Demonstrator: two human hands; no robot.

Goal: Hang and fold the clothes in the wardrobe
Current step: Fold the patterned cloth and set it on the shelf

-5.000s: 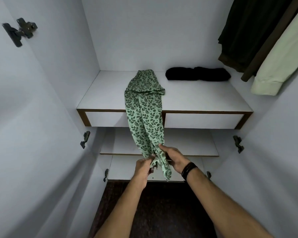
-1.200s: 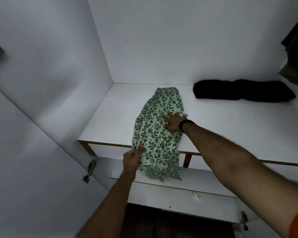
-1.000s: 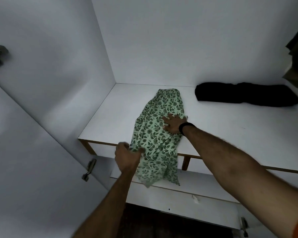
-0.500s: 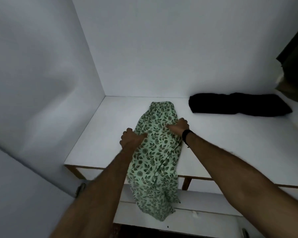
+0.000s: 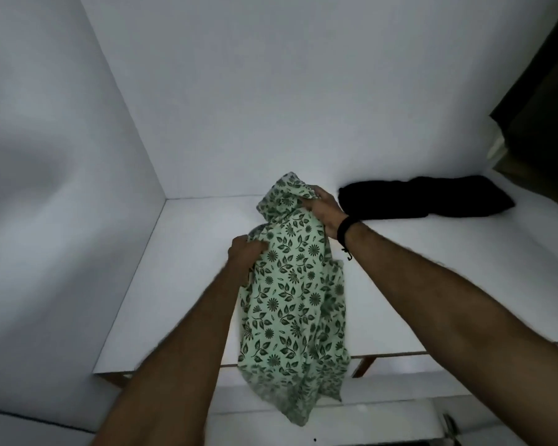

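A soft, pale-green garment (image 5: 290, 284) printed with dark leaves and flowers is lifted above a smooth white wardrobe shelf (image 5: 181, 284), its crumpled length hanging past the shelf's wood-trimmed front edge. The right hand (image 5: 324, 214), a black band (image 5: 345, 231) on its wrist, grips the bunched upper end, fingers curled round the cloth. The left hand (image 5: 243, 255) clenches a fold at the garment's side, nearer the person and lower than the right fingers. Just beyond the right fingers, a black folded garment (image 5: 425, 197) lies flat on the shelf. Dark hanging clothes (image 5: 541, 107) show at far right.
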